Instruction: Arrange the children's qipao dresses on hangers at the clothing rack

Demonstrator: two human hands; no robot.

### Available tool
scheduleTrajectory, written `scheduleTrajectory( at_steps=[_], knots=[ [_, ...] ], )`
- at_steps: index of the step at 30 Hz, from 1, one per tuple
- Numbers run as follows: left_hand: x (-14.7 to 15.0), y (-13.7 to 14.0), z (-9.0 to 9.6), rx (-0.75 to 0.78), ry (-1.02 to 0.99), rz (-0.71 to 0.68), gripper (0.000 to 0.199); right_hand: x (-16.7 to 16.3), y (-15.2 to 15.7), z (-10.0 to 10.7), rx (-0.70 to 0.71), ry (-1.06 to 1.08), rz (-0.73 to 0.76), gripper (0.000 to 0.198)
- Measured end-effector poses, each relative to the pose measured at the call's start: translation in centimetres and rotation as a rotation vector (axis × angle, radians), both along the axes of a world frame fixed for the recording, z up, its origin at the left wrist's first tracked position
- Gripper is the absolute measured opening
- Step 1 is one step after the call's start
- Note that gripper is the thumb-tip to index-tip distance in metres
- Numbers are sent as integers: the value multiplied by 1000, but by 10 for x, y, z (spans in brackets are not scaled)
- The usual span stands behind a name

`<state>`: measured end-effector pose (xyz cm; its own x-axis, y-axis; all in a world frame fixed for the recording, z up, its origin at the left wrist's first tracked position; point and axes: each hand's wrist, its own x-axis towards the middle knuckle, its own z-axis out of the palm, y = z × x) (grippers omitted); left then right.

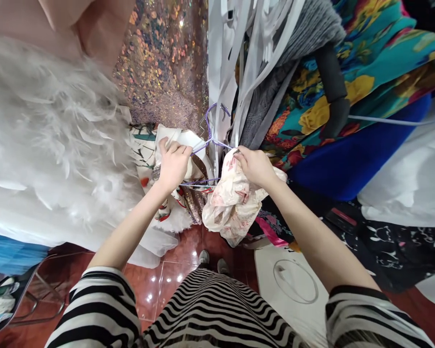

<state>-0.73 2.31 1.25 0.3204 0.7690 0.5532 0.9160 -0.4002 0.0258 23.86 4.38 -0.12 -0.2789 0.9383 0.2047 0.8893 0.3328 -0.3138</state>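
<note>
Crosswise between the two hands runs a purple hanger [212, 139], its long axis pointing from one hand to the other and its hook turned up, away from the wearer's body. Nothing but the hands appears to carry it, above the red tiled floor [148, 290]. The left hand [174, 164] has its grip closed about the hanger's left shoulder; whether any of the white cloth [166, 136] just beyond the fingers is caught too, I cannot tell. The right hand [255, 166] grasps a pale garment [235, 195] with pink marks, pinching it near its upper edge. The relation that matters is at that end: the hanger's right shoulder runs into the cloth just beside the right fingers, and its tip is out of sight, so I cannot tell whether the grip takes hanger and cloth together. The garment droops below the right hand, bunched rather than spread, and covers the right end of the lower bar. From the left hand it lies to the right, across the hanger's middle. The right hand is therefore the nearer one, already touching the garment, while the left stands apart from it.
</note>
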Motion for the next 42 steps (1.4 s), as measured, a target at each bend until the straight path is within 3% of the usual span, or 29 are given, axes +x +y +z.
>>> scheduleTrajectory(
  at_steps=[3, 5, 8, 12, 17, 21, 23, 27, 32, 37, 39, 42],
  knots=[
    [-1, -15, -16, 66, 10, 33, 32, -2, 0, 0, -3, 1, -5, 35],
    [2, -31, -38, 8, 55, -34, 33, -1, 2, 0, -28, 26, 18, 36],
    [14, -50, -79, -297, 139, -206, 29, 0, 6, 0, -52, 96, 85, 38],
    [40, -42, -120, -643, 21, -137, 33, -1, 9, 6, -117, 178, 176, 47],
    [60, -14, -138, -826, -127, -126, 44, 1, 7, 14, -171, 130, 142, 48],
    [59, -19, -144, -786, -172, -34, 23, 0, 6, 11, -102, 18, 76, 41],
    [56, -27, -144, -768, -209, -65, 15, 0, 6, 7, -66, -4, 63, 40],
    [41, -43, -133, -884, -408, -139, 16, 8, 11, 0, -7, -16, 52, 40],
    [-11, -58, -94, -922, -666, -66, 27, 29, 21, 9, 24, -15, 97, 39],
    [-54, -71, -54, -1102, -653, -142, 35, 40, 29, 24, -71, 18, 268, 45],
    [-59, -74, -43, -1075, -760, -85, 41, 41, 29, 29, -99, 43, 325, 48],
    [-61, -73, -25, -865, -930, -20, 47, 40, 27, 35, -110, 16, 330, 46]
  ],
)
